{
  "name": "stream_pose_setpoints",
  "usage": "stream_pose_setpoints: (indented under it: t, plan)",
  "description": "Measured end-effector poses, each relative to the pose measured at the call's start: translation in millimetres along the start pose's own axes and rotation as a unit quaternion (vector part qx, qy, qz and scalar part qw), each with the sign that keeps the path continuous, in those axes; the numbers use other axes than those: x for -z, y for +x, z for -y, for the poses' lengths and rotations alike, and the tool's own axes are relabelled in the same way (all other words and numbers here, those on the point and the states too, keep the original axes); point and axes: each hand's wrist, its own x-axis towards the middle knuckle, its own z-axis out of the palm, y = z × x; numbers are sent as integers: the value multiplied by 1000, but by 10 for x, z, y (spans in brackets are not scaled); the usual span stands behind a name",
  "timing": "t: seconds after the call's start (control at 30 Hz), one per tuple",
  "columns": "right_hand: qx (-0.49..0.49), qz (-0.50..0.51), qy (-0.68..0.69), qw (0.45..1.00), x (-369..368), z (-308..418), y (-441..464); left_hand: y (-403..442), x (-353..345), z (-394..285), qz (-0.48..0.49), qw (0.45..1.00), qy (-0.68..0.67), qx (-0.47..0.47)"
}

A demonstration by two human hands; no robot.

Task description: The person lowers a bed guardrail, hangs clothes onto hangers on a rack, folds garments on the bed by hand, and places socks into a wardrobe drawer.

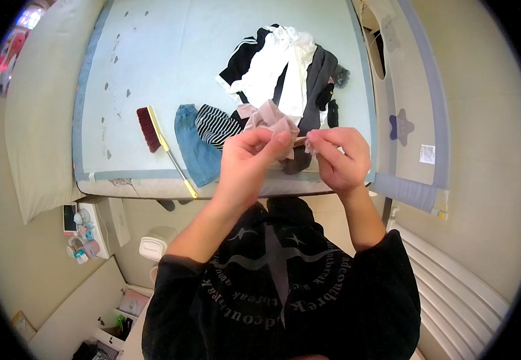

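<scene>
A bunched piece of pale pink fabric [269, 117], its exact kind unclear, is held up between both hands over the near edge of the bed. My left hand [249, 157] pinches it at its lower left side. The fingertips of my right hand [339, 157] are closed on a narrow end of the same cloth. Just beyond lies a heap of clothes, with a white shirt [278, 66] on top, a black garment with white stripes [239, 60] and a dark grey garment [319, 81]. Left of my hands lie blue denim pants [195, 147] and a black-and-white striped garment [215, 125].
A brush with dark red bristles [149, 129] lies on the light blue bed mat [146, 60]. A grey-edged bed rail [437, 108] runs along the right. A white radiator [452, 282] stands at lower right, and a white bin [155, 245] at lower left.
</scene>
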Motion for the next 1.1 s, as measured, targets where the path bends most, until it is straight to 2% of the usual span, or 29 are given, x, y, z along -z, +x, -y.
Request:
stream_pose_setpoints:
  t: [0.13, 0.5, 0.73, 0.83, 0.9, 1.03, 1.1]
  plan:
    - [33, -16, -57, 998, -19, 36, -48, -8, -53, 6, 12, 1000, -7, 26]
    - [45, -11, -33, 998, -55, 7, -164, 11, -89, 104, 1, 1000, 2, 25]
    - [38, 14, -24, 999, -2, 3, -152, 27, -32, 110, 20, 993, 110, 31]
    - [-2, 48, 0, 999, 28, 12, -151, 59, 54, 92, 48, 978, 197, 40]
    - [-63, 58, 57, 995, -3, -8, -179, 71, 60, 47, 57, 968, 238, 47]
    - [-141, 86, 145, 976, 9, -21, -169, 98, 58, 91, 46, 983, 173, 47]
    - [-130, 75, 167, 975, -8, -61, -225, 86, 49, 98, 39, 988, 144, 49]
